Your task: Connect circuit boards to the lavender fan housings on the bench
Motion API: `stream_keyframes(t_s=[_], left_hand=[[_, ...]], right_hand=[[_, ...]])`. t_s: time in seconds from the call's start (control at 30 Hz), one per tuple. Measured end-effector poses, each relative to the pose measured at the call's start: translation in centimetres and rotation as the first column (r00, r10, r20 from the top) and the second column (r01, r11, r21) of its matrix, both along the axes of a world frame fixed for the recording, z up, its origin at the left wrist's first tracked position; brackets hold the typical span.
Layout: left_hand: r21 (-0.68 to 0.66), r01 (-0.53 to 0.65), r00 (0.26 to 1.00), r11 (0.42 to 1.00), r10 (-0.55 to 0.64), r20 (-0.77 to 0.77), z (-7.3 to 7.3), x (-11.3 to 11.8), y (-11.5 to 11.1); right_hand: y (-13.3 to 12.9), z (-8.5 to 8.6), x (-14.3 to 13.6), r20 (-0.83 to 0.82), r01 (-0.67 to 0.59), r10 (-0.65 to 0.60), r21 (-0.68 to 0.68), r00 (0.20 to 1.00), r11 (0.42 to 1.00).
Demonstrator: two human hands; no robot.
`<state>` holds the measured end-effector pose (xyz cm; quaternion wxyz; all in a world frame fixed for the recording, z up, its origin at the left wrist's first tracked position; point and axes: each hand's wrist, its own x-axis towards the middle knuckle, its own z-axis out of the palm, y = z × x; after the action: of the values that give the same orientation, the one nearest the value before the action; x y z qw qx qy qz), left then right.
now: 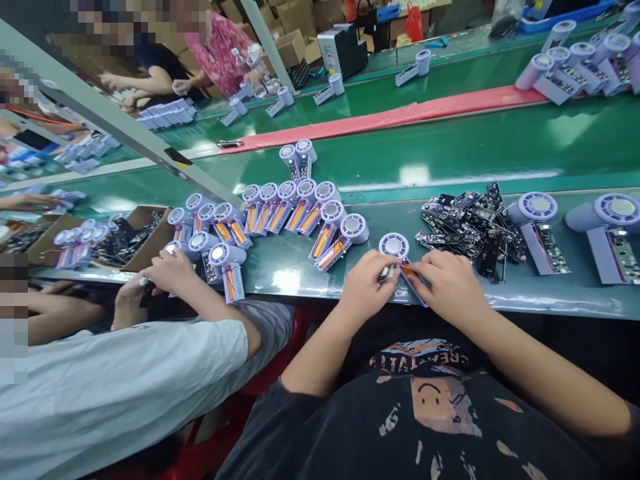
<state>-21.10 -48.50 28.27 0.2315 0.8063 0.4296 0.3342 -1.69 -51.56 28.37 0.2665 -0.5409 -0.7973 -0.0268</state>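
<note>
The likeliest trouble was a drop: the lavender fan (394, 245) lay at the near edge of the worktop (285, 277), its handle pointing toward the lap, so a slack pinch might have tipped it off. Hard pressing could also have strained the orange part inside the handle. The right hand (447, 283) had its grip pinched on the handle; the left hand's (367, 283) was curled at the neck, though I could not tell whether it clasped the fan or the small pale piece at its fingertips. The fan had a round, slotted head with a silvery centre and an open-faced handle, partly hidden by fingers.
</note>
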Motion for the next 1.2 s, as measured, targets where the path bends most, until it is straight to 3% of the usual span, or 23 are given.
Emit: stream_keyframes(t_s=[0.1, 0.17, 0.27, 0.37, 0.47, 0.57, 0.63, 0.7, 0.83, 1.0, 1.2], left_hand=[[0.153, 0.086, 0.903, 0.984, -0.012, -0.428, 1.5, 0.4, 1.9], [0.192, 0.164, 0.821, 0.968, -0.026, -0.570, 1.7, 0.8, 2.4], [0.248, 0.252, 0.802, 0.935, -0.058, -0.595, 1.4, 1.0, 2.5], [0.273, 0.249, 0.822, 0.929, -0.054, -0.566, 0.9, 0.7, 2.2], [0.276, 0.174, 0.901, 0.945, -0.039, -0.433, 0.2, 0.1, 1.7], [0.185, 0.024, 0.998, 0.982, -0.012, -0.069, -1.1, -0.3, 0.7], [0.022, -0.061, 0.981, 0.998, 0.056, 0.184, -2.1, -0.4, 0.0], [-0.116, -0.096, 0.938, 0.989, 0.129, 0.322, -3.0, -0.3, -0.6], [-0.234, -0.099, 0.905, 0.967, 0.186, 0.383, -3.8, -0.1, -0.9], [-0.490, 0.029, 0.771, 0.871, 0.292, 0.566, -3.6, -0.2, -0.9], [-0.551, -0.024, 0.789, 0.834, 0.354, 0.502, -3.0, -1.0, -1.3]], right_hand=[[-0.1, -0.4, -0.2, 0.033, 0.027, -0.026, -0.010, 0.999, 1.000], [-0.4, -0.7, -0.2, 0.024, 0.039, -0.039, 0.002, 0.999, 0.999], [-0.8, -1.2, 0.0, -0.002, 0.046, -0.046, 0.013, 0.999, 0.999], [-1.0, -1.6, 0.0, -0.043, 0.045, -0.045, 0.000, 0.998, 0.999], [-0.9, -1.8, 0.0, -0.064, 0.046, -0.046, -0.004, 0.997, 0.999], [-0.9, -1.8, 0.1, -0.063, 0.045, -0.045, 0.000, 0.997, 0.999], [-0.9, -1.8, 0.2, -0.057, 0.039, -0.039, 0.001, 0.998, 0.999], [-1.0, -1.7, 0.3, -0.069, 0.026, -0.025, 0.010, 0.997, 1.000], [-0.8, -0.9, -0.5, -0.101, -0.037, 0.045, 0.079, 0.994, 0.996], [0.6, -0.2, -2.1, -0.040, -0.087, 0.090, 0.073, 0.995, 0.994], [1.3, -0.9, -2.5, -0.097, -0.149, 0.161, 0.123, 0.982, 0.981]])
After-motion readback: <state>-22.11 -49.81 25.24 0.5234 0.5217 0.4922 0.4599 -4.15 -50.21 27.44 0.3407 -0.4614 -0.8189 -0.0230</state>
